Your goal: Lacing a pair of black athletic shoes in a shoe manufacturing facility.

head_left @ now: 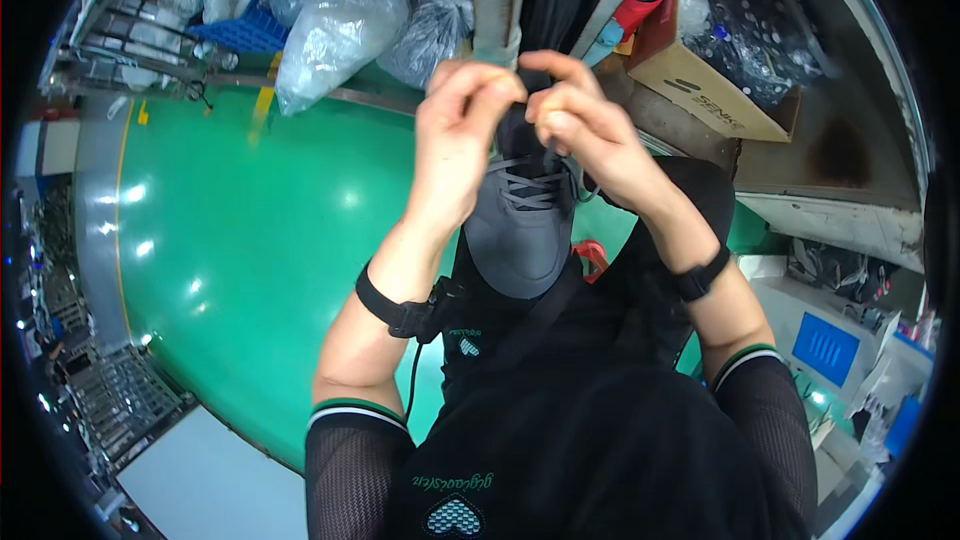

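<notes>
Above the ankle end of the grey shoe (515, 245), the left hand (462, 125) and right hand (592, 132) are close together, thumbs and forefingers pinched narrow, a grip that seems suited to thin cord; whether lace sits between the fingertips, I cannot tell. The toe faces the person's torso (590, 420), probably keeping the laces (530, 202) within both hands' reach.
</notes>
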